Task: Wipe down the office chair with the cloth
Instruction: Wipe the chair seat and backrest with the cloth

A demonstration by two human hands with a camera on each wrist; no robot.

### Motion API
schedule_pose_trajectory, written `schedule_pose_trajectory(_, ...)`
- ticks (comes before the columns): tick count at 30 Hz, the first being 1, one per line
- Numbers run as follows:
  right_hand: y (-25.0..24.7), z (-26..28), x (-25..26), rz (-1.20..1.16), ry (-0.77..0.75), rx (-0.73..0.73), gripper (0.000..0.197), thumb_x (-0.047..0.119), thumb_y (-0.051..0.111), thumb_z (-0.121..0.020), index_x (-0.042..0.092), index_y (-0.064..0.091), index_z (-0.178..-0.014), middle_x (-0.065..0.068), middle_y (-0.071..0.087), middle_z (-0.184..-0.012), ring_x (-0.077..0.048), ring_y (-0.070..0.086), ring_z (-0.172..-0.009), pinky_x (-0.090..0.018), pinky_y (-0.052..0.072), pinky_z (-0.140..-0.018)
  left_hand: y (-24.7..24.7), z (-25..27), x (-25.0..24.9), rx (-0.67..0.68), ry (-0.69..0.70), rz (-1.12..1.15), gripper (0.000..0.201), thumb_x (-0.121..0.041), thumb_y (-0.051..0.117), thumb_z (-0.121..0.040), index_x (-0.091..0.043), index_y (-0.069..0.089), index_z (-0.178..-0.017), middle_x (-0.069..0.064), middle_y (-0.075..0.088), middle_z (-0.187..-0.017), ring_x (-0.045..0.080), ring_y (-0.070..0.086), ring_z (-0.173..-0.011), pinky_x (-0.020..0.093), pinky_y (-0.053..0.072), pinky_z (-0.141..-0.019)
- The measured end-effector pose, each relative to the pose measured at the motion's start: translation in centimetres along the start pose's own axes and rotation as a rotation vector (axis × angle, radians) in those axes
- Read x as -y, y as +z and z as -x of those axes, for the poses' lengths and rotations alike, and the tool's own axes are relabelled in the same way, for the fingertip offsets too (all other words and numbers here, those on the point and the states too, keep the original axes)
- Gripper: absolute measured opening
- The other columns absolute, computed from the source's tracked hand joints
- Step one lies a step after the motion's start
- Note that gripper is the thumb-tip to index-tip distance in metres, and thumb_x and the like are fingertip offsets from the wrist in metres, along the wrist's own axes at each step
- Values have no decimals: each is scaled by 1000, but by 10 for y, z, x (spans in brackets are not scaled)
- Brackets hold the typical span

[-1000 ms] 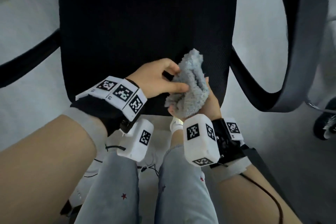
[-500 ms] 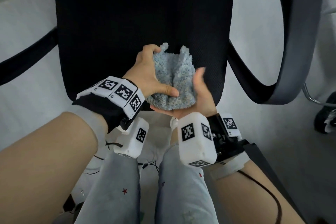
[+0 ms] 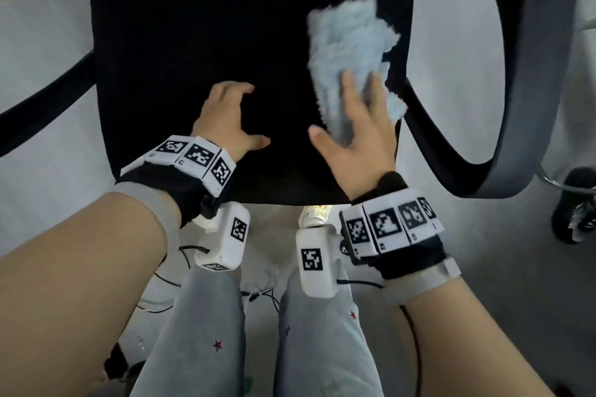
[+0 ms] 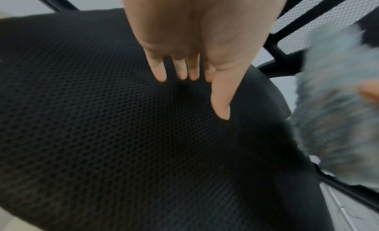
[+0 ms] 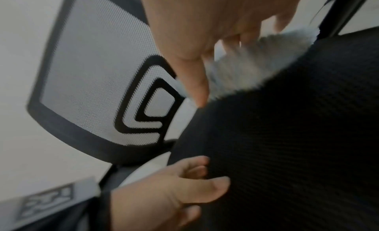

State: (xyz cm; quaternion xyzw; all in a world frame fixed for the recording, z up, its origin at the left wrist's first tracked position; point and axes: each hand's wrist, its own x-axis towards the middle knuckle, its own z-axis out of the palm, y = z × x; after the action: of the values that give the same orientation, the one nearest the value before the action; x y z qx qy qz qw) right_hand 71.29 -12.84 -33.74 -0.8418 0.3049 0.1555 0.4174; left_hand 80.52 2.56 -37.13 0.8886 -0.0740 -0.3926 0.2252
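Observation:
The office chair's black mesh seat [image 3: 200, 42] fills the upper middle of the head view. A fluffy light-blue cloth [image 3: 348, 51] lies on the seat's right side, near the edge. My right hand [image 3: 342, 109] presses it down with straight fingers, thumb spread to the left. In the right wrist view the right hand [image 5: 221, 69] lies on the blurred cloth [image 5: 266, 61]. My left hand [image 3: 248, 116] rests on the seat's front middle, fingers loosely bent and holding nothing. The left wrist view shows my left hand [image 4: 201, 91] touching the mesh [image 4: 102, 129] with its fingertips, and the cloth [image 4: 332, 121] at the right.
A grey looped armrest [image 3: 532, 106] curves beside the cloth on the right, and a black armrest [image 3: 48, 90] runs on the left. The mesh backrest [image 5: 92, 72] stands beyond the seat. A caster [image 3: 577, 209] is on the floor at the right. My legs and cables [image 3: 258, 296] are below.
Both hands were holding the bunched cloth over the seat's front edge. The left hand has let go and settled on the seat; the right hand has carried the cloth forward and right onto the seat.

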Motion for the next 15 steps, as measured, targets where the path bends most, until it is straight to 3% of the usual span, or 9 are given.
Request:
schedule_pose_trajectory(1, 4, -4, -4, 89, 55, 69, 78, 41, 61, -83, 34, 14, -145, -6, -8, -156, -19, -3, -143, -49, 0, -116, 0, -1, 4, 13, -15, -48, 92, -25, 78, -67, -21, 25, -142, 1, 15, -152, 21, 18, -140, 38, 22, -112)
schedule_pose_trajectory(3, 10, -13, -11, 143, 56, 63, 80, 42, 62, -82, 36, 12, -145, -3, -15, -155, -18, -12, -142, -50, -9, -114, 3, -3, 13, 60, -42, -172, 110, -32, 81, -62, -27, 11, -146, -3, -4, -156, 20, -6, -144, 48, 7, -116)
schedule_pose_trajectory(5, 12, -30, -16, 211, -9, 25, 80, 41, 62, -82, 42, 11, -143, -1, -19, -154, -21, -18, -141, -55, -10, -110, 10, -7, 20, 139, -55, -281, 129, -39, 84, -55, -32, -8, -146, -6, -26, -152, 21, -26, -140, 53, -7, -112)
schedule_pose_trajectory(7, 20, -51, -24, 404, -23, 36, 77, 53, 54, -83, 49, 4, -141, 0, -22, -153, -27, -22, -139, -63, -8, -106, 22, -13, 28, 208, -57, -384, 147, -47, 85, -48, -31, -29, -139, -3, -45, -142, 25, -39, -132, 55, -17, -106)
schedule_pose_trajectory(9, 36, -61, -30, 618, -15, -35, 70, 65, 37, -85, 49, -1, -141, -3, -18, -154, -32, -17, -140, -68, 0, -104, 33, -17, 31, 228, -66, -464, 157, -53, 85, -42, -28, -42, -130, 3, -53, -135, 31, -44, -128, 58, -20, -102)
schedule_pose_trajectory(11, 57, -58, -30, 650, -6, -127, 64, 64, 25, -89, 44, -4, -142, -4, -13, -155, -35, -12, -140, -68, 4, -103, 41, -23, 33, 222, -103, -511, 161, -56, 84, -40, -25, -48, -125, 8, -54, -132, 35, -44, -127, 61, -21, -100)
schedule_pose_trajectory(15, 105, -31, -20, 589, -126, 74, 64, 57, 22, -92, 39, -14, -142, 2, -22, -153, -32, -22, -138, -62, -8, -104, 46, -28, 35, 187, -128, -566, 160, -62, 81, -39, -26, -58, -110, 12, -53, -131, 38, -40, -129, 60, -21, -99)
